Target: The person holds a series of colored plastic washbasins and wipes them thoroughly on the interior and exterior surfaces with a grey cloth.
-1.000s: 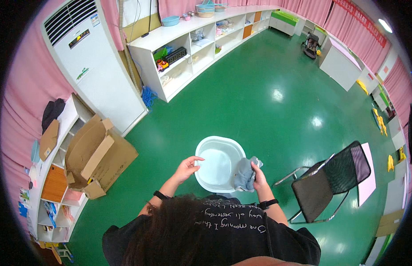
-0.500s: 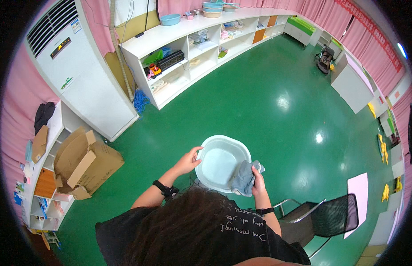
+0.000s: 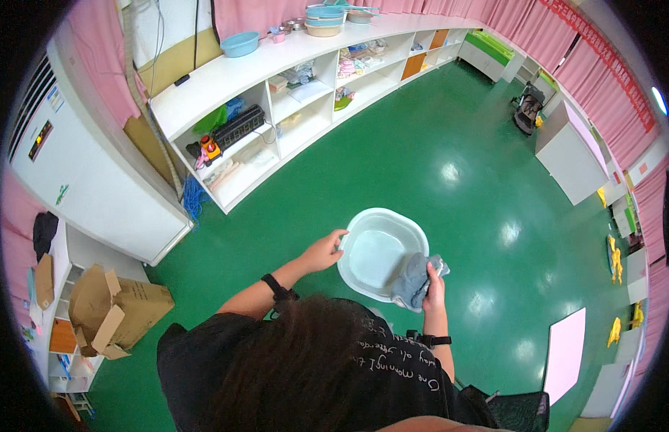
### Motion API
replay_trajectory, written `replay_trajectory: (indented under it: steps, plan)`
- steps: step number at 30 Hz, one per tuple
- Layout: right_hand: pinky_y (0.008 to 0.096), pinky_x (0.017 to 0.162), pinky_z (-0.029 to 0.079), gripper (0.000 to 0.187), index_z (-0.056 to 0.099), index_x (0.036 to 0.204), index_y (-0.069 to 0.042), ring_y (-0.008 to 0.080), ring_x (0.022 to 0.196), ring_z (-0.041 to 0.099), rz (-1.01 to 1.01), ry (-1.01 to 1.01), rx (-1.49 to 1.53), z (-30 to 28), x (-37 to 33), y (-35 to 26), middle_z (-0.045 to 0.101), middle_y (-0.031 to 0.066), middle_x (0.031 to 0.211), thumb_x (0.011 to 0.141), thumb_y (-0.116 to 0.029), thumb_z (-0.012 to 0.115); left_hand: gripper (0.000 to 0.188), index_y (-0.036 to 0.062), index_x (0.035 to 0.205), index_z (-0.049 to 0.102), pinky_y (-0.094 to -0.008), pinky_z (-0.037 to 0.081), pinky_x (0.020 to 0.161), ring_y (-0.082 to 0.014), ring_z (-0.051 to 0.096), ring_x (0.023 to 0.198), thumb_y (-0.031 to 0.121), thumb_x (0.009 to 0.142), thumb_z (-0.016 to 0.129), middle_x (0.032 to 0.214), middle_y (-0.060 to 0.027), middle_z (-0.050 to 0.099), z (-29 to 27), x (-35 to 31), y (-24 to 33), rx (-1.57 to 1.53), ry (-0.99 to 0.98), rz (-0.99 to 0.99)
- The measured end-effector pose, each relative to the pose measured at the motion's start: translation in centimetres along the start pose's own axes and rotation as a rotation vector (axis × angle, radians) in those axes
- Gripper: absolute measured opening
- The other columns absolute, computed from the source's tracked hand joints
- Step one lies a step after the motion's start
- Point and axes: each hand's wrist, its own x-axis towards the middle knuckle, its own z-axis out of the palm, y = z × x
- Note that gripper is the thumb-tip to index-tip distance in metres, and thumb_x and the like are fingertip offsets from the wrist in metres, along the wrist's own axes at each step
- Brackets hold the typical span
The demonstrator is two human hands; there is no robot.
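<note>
A pale blue plastic basin is held out in front of my body, above the green floor. My left hand is closed on its left rim, with the fingers curled over the edge. Bunched in my right hand is a grey-blue cloth, which lies over the basin's near right rim and partly hangs inside. The right fingers under the cloth are partly hidden, and so is whether they also grip the rim. I see no other thing in the basin.
A long white shelf unit curves along the far wall, with a blue basin and stacked basins on top. An open cardboard box and a tall air conditioner stand left. A black chair is at lower right.
I have moved forward with the basin and the cloth; the shelf unit looks nearer and the chair has slid toward the lower edge. Both hands keep their holds.
</note>
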Motion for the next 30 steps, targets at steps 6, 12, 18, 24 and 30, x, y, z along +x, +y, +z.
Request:
replay_trajectory:
  steps: [6,12,18,24,30]
  plan:
    - [0.0374,0.088,0.049,0.044,0.051,0.117,0.003,0.0254,0.099,0.061,-0.057,0.031,0.075,-3.0,12.8,-7.6,0.061,0.0138,0.111,0.086,-0.025,0.064,0.056,0.0083,0.137,0.028,-0.0323,0.049,0.065,-0.0173,0.061,0.074,0.006,0.087,0.054,0.107,-0.0127,0.048,1.9,17.0,0.1,-0.072,-0.177,0.024]
    - [0.0388,0.089,0.048,0.045,0.051,0.117,0.002,0.0253,0.1,0.06,-0.083,0.118,-0.044,-3.1,29.2,-17.4,0.061,0.0141,0.111,0.086,-0.028,0.064,0.062,0.0083,0.138,0.026,-0.0342,0.05,0.074,-0.0205,0.059,0.084,0.008,0.084,0.057,0.109,-0.0138,0.046,3.4,35.0,0.6,-0.107,-0.09,0.052]
    - [0.0424,0.097,0.043,0.049,0.049,0.126,-0.002,0.0279,0.111,0.055,0.085,-0.212,0.139,1.7,45.1,-26.7,0.055,0.012,0.123,0.091,-0.036,0.054,0.067,0.0046,0.137,0.023,-0.0312,0.049,0.048,-0.0177,0.058,0.062,0.018,0.085,0.063,0.097,-0.012,0.052,0.8,50.8,0.5,-0.343,0.312,-0.125]
    - [0.04,0.093,0.045,0.042,0.052,0.119,0.0,0.0257,0.104,0.058,0.115,-0.258,0.071,9.7,59.9,-30.9,0.059,0.0129,0.117,0.09,-0.031,0.057,0.056,0.001,0.133,0.03,-0.0296,0.053,0.057,-0.0179,0.063,0.073,0.015,0.087,0.059,0.097,-0.012,0.061,-5.0,62.5,-3.2,-0.537,0.242,-0.298]
    - [0.0397,0.09,0.046,0.046,0.051,0.118,0.0,0.0264,0.102,0.059,0.201,-0.199,-0.133,15.3,76.1,-34.6,0.061,0.0139,0.112,0.085,-0.028,0.066,0.046,0.0046,0.132,0.035,-0.0272,0.046,0.061,-0.0124,0.058,0.073,0.014,0.092,0.054,0.09,-0.0047,0.062,-9.6,77.2,-9.7,-0.491,0.219,-0.194]
